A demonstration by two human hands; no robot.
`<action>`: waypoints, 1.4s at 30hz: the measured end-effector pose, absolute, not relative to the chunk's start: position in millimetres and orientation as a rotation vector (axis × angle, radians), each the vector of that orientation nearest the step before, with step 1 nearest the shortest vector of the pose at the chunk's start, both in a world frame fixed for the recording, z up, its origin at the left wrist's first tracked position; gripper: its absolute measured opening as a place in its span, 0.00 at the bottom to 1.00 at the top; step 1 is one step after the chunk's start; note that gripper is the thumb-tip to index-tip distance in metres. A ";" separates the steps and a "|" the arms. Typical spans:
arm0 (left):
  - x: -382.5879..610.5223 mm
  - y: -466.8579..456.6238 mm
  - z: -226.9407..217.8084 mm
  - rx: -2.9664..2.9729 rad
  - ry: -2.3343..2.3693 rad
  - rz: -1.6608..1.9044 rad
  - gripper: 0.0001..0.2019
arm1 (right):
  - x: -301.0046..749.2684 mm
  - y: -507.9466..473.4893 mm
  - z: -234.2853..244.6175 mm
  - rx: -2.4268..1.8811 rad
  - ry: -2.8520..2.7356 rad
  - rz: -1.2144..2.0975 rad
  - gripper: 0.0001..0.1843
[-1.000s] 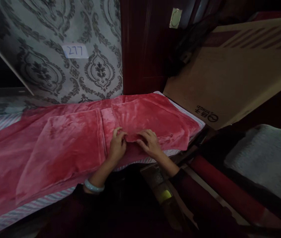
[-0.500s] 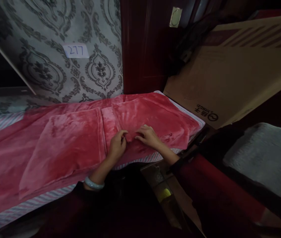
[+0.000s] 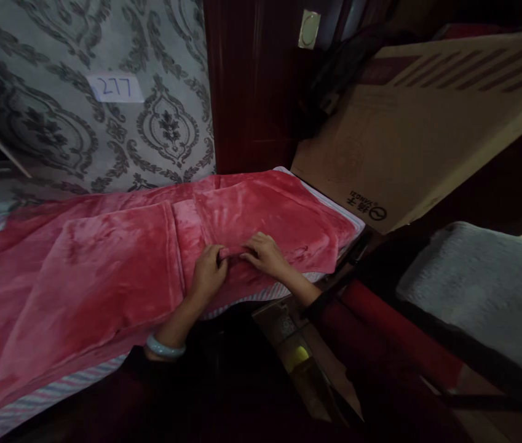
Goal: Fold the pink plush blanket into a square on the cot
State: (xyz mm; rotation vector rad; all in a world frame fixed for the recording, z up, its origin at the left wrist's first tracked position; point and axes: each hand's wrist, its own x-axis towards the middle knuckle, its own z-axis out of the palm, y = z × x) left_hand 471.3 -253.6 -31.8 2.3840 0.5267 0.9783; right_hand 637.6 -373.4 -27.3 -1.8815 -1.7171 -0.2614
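Along front edge of bed (image 3: 71, 383), two hands at one red blanket (image 3: 122, 264), which lies spread in loose folds over one striped sheet (image 3: 92, 372). Left hand (image 3: 208, 274): thumb and fingertips pinching blanket's edge. Right hand (image 3: 266, 255): fingertips closed on same edge, just beside left. One bracelet (image 3: 165, 348) at left wrist. One cardboard box (image 3: 408, 141) tilted by bed's right end. One paper (image 3: 117, 88), marked 277, on wall (image 3: 168, 123) beyond back edge.
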 end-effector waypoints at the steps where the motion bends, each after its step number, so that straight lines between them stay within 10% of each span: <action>1: 471.0 -252.7 -31.7 2.375 0.512 0.981 0.04 | 642.4 -379.3 -28.4 -1.889 -1.722 -0.259 0.09; 42: 442.3 -255.8 -46.7 2.854 0.365 0.748 0.17 | 651.2 -431.2 -38.9 -1.848 -1.699 -0.503 0.22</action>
